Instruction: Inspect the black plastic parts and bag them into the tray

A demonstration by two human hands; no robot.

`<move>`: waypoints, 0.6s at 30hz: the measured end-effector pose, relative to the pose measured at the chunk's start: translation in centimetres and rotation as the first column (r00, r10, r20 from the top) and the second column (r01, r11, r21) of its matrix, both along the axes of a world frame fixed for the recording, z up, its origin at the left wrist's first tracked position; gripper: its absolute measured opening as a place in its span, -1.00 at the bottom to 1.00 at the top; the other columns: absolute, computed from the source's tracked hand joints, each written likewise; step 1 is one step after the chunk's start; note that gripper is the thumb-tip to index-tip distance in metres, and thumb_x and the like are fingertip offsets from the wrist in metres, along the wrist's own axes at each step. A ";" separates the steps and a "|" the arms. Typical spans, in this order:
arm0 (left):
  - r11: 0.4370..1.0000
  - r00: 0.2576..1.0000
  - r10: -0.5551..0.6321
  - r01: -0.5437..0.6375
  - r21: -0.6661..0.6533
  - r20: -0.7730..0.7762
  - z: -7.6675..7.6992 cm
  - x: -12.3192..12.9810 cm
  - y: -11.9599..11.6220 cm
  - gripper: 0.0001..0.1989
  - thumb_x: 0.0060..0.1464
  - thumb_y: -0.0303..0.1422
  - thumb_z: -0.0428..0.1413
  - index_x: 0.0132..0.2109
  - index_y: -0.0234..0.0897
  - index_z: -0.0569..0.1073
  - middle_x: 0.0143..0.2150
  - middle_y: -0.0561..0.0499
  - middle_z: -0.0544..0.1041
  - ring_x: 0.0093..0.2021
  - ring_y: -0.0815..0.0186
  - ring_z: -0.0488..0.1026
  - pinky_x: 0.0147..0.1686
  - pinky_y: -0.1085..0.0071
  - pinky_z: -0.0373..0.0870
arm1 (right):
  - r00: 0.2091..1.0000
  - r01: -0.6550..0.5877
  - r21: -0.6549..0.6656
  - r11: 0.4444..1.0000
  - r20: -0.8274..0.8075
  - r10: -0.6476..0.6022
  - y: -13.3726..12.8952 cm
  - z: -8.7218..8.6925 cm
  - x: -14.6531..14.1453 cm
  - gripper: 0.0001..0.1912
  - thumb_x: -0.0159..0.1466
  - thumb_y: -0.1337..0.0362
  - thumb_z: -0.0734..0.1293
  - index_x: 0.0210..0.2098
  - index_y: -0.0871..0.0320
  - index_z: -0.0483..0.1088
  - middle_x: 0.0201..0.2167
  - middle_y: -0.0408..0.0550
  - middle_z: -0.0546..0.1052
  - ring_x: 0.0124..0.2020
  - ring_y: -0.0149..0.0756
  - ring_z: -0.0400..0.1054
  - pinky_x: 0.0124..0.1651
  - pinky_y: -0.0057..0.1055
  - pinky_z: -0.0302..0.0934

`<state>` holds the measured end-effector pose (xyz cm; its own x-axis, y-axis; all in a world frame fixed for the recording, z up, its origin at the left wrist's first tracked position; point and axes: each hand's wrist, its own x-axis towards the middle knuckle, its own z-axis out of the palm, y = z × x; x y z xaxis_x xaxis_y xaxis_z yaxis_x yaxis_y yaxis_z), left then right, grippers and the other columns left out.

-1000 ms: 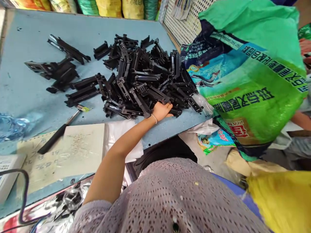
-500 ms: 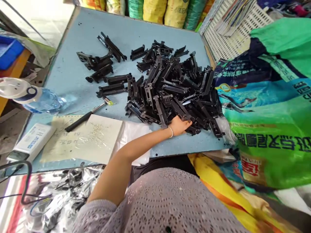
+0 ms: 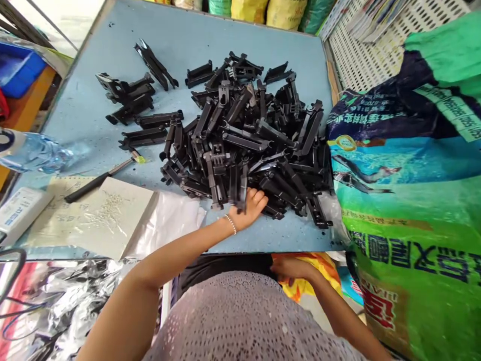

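My left hand [image 3: 248, 208], with a beaded bracelet at the wrist, is closed at the near edge of a heap of black plastic parts [image 3: 246, 140]. Its curled fingers grip one long black plastic part [image 3: 237, 185], which stands tilted up against the heap. Below the table edge, by my lap, is my right hand [image 3: 291, 269]. Its fingers look loosely apart, and nothing shows in them; dark cloth lies beside the fingertips. Several more of the black parts [image 3: 130, 98] lie apart at the left of the heap.
A small hammer [image 3: 93, 183] lies across paper and a card with tiny pale pieces [image 3: 108, 213]. A water bottle [image 3: 33, 153] and a white box [image 3: 22, 210] are at the left. Clear plastic [image 3: 169, 220] lies near the front edge. A large green sack [image 3: 409, 200] stands at the right.
The view has shifted, so the table's things sit further left. My left hand has drawn back toward me, with a black plastic part in it. My right hand has come into view.
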<state>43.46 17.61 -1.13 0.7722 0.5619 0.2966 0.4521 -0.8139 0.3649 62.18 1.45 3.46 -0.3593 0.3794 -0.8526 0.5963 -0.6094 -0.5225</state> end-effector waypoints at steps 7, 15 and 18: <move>0.989 0.964 -0.007 0.046 -0.141 0.265 -0.7 -2.8 -3.6 -0.20 0.28 -0.57 -0.09 0.56 0.02 -0.09 0.53 -0.02 0.21 0.55 0.08 0.06 0.48 -0.11 0.20 | 0.904 0.407 0.518 0.752 -0.347 -0.250 6.5 2.0 0.8 -0.67 0.40 -0.01 0.33 -0.01 0.07 0.48 -0.19 -0.03 0.62 -0.18 -0.26 0.55 -0.23 -0.34 0.53; 0.951 0.912 0.131 -0.004 -0.310 0.389 3.9 -8.9 -11.2 -0.23 0.27 -0.45 0.15 0.51 0.11 0.10 0.15 -0.02 0.63 0.17 0.22 0.59 0.11 0.21 0.64 | 0.969 -0.162 0.957 0.239 0.200 -0.143 6.5 -1.2 -2.8 -0.53 0.41 0.23 0.35 0.30 -0.04 0.38 0.19 0.10 0.51 0.17 0.02 0.42 0.10 -0.03 0.49; 0.916 0.881 0.401 -0.384 -0.117 0.251 3.3 -9.8 -11.0 -0.20 0.16 -0.32 0.31 0.47 0.11 0.22 0.31 -0.14 0.50 0.41 -0.13 0.33 0.32 -0.23 0.37 | 0.911 -0.362 0.924 0.122 0.379 -0.161 5.3 -4.2 -4.0 -0.39 0.43 0.34 0.28 0.43 -0.13 0.24 0.36 0.01 0.42 0.31 0.04 0.31 0.27 0.02 0.36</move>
